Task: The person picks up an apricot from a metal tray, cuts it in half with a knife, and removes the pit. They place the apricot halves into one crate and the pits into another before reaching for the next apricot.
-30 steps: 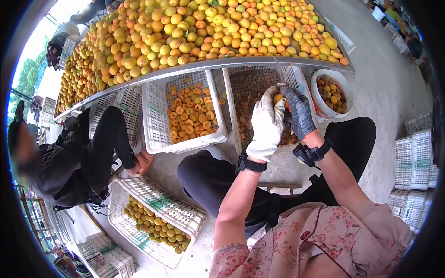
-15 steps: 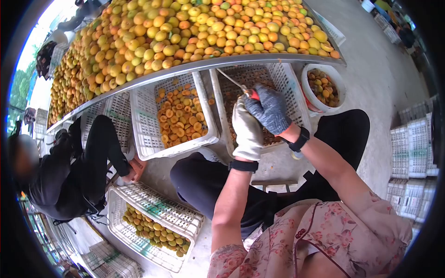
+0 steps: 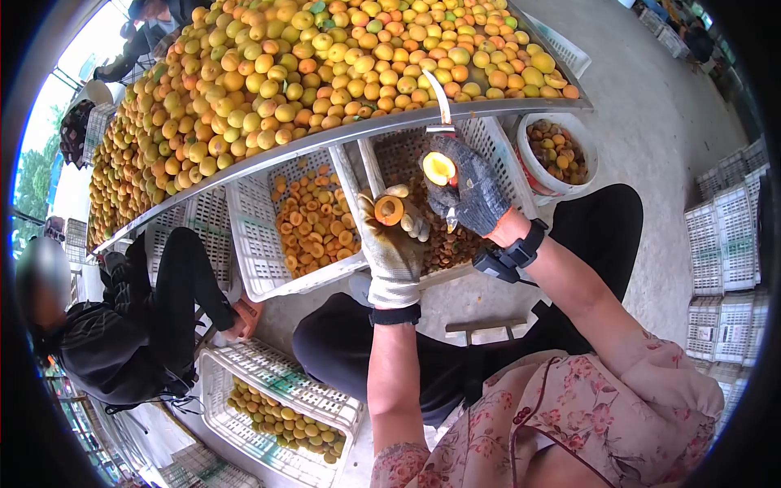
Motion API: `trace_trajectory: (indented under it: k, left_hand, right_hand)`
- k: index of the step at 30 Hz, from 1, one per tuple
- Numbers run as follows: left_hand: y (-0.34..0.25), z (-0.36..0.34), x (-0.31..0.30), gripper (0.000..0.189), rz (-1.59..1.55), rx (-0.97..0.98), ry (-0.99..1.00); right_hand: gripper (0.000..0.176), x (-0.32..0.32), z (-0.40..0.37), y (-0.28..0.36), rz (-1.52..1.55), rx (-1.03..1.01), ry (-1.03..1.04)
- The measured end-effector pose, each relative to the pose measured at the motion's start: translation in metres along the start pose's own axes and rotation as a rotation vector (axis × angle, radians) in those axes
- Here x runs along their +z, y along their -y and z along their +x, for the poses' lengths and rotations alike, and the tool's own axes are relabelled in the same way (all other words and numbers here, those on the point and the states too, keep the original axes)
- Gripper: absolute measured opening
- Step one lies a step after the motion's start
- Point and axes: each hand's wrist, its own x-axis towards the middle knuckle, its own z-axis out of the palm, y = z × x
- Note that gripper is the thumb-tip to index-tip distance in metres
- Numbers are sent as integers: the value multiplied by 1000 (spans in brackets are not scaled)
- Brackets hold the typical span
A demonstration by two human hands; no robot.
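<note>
My left hand (image 3: pixel 390 256), in a whitish glove, is closed around an apricot half (image 3: pixel 389 211) with its cut face up and the brown stone showing. Beside it, my right hand (image 3: pixel 482 191) wears a grey glove and grips a knife (image 3: pixel 442 99), its curved blade pointing up past the table edge. Another apricot half (image 3: pixel 439 168), bright yellow inside, sits in the fingers of that hand. Both hands are over a white crate (image 3: pixel 498 145) with brown bits at its bottom. To the left, a second crate (image 3: pixel 246 240) contains many cut apricot halves (image 3: pixel 313 224).
A metal-edged table (image 3: pixel 325 128) heaped with whole apricots (image 3: pixel 350 57) spans the front. A white bucket (image 3: pixel 587 163) of fruit stands right. Another crate (image 3: pixel 281 366) of fruit lies lower left, near a seated person (image 3: pixel 106 342). Stacked crates (image 3: pixel 720 252) line the right.
My hands have moved apart from their joined grip, and two apricot halves now show, one in each hand. The knife blade has swung from pointing left to pointing up.
</note>
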Motion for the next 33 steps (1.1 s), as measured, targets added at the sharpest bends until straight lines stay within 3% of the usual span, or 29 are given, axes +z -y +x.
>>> trace_trajectory:
  k: [4,8,9,10,12,14,15,16,18,20,26,28,29,32,33]
  left_hand:
    - [-4,-3,-2,60,62,54,-62]
    - [-10,-8,-12,57,32,103,-47]
    - [-11,-7,-15,57,16,136,-70]
    - [-13,-8,-19,57,17,138,-81]
    - [-19,-10,-21,58,-45,148,-180]
    - [-21,-8,-28,53,-36,143,-123]
    - [-21,-8,-23,51,-11,157,-131]
    - [-19,-8,-19,49,7,170,-144]
    - [-14,-6,-13,45,23,175,-88]
    - [-7,-4,-5,38,72,161,-202]
    - [13,-3,5,30,188,108,-90]
    - [19,-2,13,28,233,67,-178]
    - [25,3,34,33,242,98,-375]
    - [40,9,25,29,250,200,-416]
    - [40,9,27,25,232,155,-395]
  right_hand:
    - [19,4,3,-4,2,-22,113]
    - [23,11,6,-15,-210,-229,102]
    - [22,31,9,-14,24,-132,-27]
    - [19,49,16,-13,-408,-237,-141]
    - [18,68,43,-20,-755,-516,36]
    - [16,82,68,-22,-811,-515,38]
    - [16,83,62,-15,-516,-339,88]
    - [14,84,58,-10,-292,-318,98]
    - [17,77,47,2,-73,-129,145]
    - [23,70,36,-1,-67,-159,70]
    - [15,53,26,1,184,-140,5]
    - [9,47,27,0,127,-235,-20]
    - [8,44,29,-3,137,-259,0]
    - [5,26,28,-1,141,-310,116]
    - [5,20,28,1,248,-232,121]
